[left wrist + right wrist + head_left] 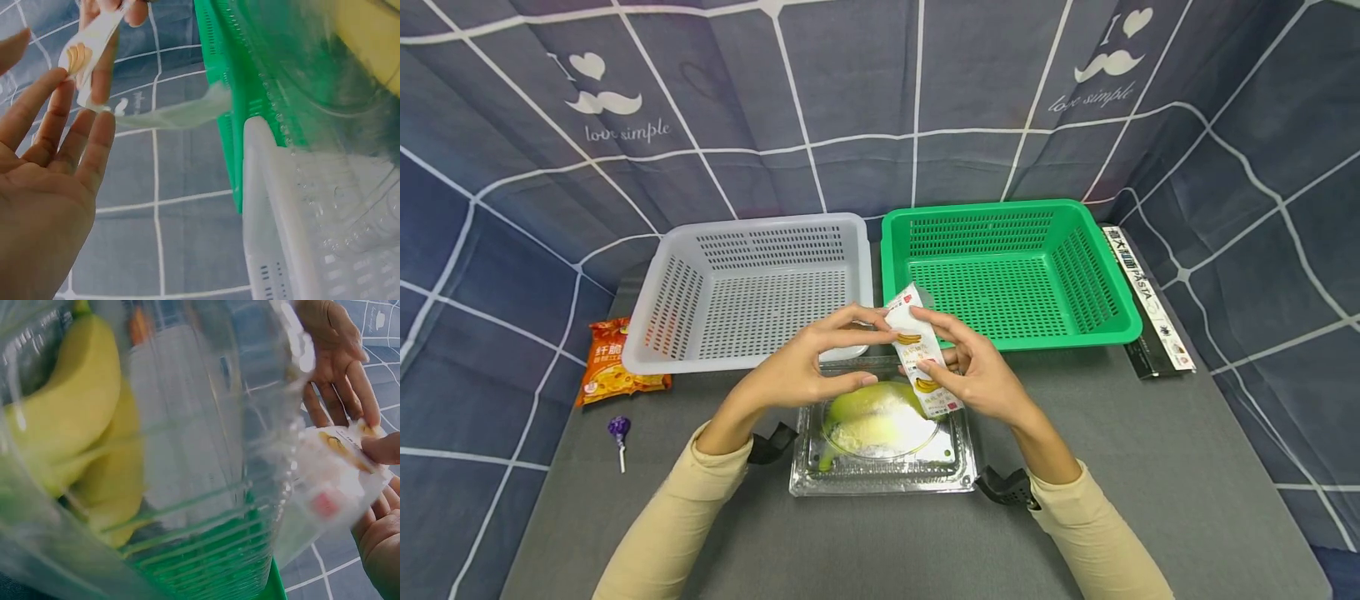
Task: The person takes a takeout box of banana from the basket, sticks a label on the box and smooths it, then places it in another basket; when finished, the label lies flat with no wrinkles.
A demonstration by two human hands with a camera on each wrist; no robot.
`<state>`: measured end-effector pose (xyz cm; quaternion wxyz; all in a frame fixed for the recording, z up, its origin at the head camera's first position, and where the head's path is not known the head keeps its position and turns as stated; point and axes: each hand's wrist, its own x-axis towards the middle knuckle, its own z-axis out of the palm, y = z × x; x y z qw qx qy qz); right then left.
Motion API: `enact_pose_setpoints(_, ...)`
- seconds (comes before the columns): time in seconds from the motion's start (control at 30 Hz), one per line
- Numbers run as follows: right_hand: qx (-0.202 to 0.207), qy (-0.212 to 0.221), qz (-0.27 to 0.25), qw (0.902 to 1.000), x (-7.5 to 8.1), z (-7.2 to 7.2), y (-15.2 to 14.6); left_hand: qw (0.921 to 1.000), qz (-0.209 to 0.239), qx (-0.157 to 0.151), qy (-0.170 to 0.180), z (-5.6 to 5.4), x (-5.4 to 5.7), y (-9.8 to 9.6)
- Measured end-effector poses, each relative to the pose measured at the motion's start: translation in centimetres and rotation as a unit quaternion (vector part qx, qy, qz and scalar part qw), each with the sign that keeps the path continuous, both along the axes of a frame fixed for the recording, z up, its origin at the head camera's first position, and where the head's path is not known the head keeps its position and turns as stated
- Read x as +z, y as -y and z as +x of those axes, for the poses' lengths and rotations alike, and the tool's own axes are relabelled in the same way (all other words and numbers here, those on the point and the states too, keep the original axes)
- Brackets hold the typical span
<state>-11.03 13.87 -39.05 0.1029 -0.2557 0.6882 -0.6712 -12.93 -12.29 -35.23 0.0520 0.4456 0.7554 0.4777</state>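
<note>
Between both hands, above the clear plastic box, is a white wrapper [921,358] printed with bananas and small lettering, tilted, with a see-through part trailing off it. My right hand [985,379] pinches it between thumb and fingers along its right side. On the left side, my left hand [805,362] touches it with extended fingertips, its thumb standing apart. In the left wrist view those fingers [62,112] are spread and fairly straight. Below lies the lidded clear box [880,485] holding yellow-green bananas [857,408], which also show large in the right wrist view.
A white basket [748,362] stands back left, a green basket [1011,340] back right. At the left are an orange snack bag [610,362] and a purple lollipop [619,429]. A pasta box [1150,300] lies at the right. Checked cloth walls surround the table.
</note>
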Motion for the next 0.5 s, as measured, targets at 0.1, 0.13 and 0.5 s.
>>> enact_pose_setpoints(0.1, -0.006, 0.002, -0.017, 0.9998, 0.1, 0.0, 0.0, 0.9990, 0.033, -0.006, 0.030, 0.1, 0.2, 0.7)
enact_pose_setpoints(0.13, -0.009, 0.001, -0.022, 0.9997, 0.1, 0.0, 0.0, 0.9980, 0.045, -0.012, 0.043, 0.2, 0.2, 0.9)
enact_pose_setpoints(0.5, -0.033, -0.023, -0.046, 0.9981, 0.4, 0.0, -0.6, 0.9691, 0.121, -0.112, 0.184, 0.7, -0.5, 3.3)
